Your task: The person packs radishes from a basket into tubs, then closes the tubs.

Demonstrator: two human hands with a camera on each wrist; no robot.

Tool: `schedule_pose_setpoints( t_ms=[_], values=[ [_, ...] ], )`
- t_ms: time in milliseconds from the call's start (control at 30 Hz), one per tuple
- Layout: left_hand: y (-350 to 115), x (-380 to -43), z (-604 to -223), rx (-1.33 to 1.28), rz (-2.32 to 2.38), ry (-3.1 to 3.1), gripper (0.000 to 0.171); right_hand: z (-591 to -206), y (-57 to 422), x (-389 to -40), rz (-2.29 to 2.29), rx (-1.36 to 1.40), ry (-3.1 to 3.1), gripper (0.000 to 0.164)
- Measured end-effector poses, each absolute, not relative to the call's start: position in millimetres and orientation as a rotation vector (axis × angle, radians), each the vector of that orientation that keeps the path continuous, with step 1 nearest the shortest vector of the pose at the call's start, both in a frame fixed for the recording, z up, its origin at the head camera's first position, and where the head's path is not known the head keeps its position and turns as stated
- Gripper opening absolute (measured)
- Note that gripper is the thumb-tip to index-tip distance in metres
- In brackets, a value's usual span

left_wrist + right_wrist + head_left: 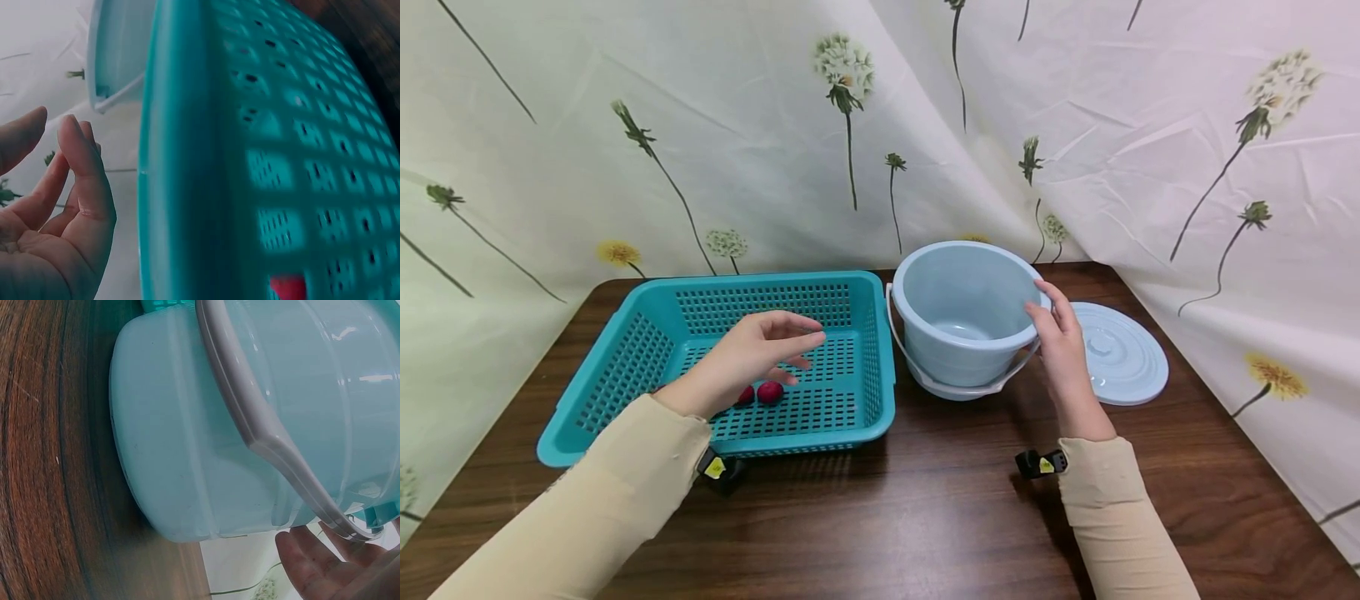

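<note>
Pale-blue bucket (958, 362) on table (925, 508), just right of teal basket (760, 282). Your right hand (1063, 350) pinches bucket rim, probably steadying it. Your left hand (748, 350), relaxed, grasping nothing, hovers over basket, near red balls (770, 393). Lid (1123, 367) lies beside bucket, leaving mouth uncovered.

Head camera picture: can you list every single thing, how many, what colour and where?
Basket: 1, teal, table's left side
Red round things: at least 2, red, in the basket
Bucket: 1, pale blue, right of the basket
Handle: 1, whitish, on the bucket
Lid: 1, pale blue, right of the bucket
Table: 1, brown, underneath
Flowered cloth: count unclear, mostly white, behind
Wrist devices: 2, black, at the wrists
Sleeves: 2, beige, on the arms
Left hand: 1, over the basket
Right hand: 1, gripping the bucket's rim
</note>
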State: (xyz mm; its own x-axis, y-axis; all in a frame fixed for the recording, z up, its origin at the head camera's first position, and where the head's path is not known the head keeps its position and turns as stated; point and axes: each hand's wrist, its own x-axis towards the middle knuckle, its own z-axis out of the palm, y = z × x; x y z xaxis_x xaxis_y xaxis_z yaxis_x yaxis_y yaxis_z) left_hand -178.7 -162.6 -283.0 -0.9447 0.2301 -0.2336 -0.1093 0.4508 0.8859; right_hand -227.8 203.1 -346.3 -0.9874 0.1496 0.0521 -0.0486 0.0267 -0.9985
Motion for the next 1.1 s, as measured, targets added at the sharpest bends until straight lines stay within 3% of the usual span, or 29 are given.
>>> schedule_pose_setpoints(
  t_ms=[433,1100],
  values=[
    [-186.9,-183.6,-273.5,0.147,1.324,2.357,0.061,-345.5,203.2,-225.8,2.093,-0.11,-2.151,0.051],
    [-223.4,-217.6,-273.0,0.267,1.163,2.306,0.064,-346.8,202.3,-227.5,2.086,-0.097,-2.142,0.05]
  ],
)
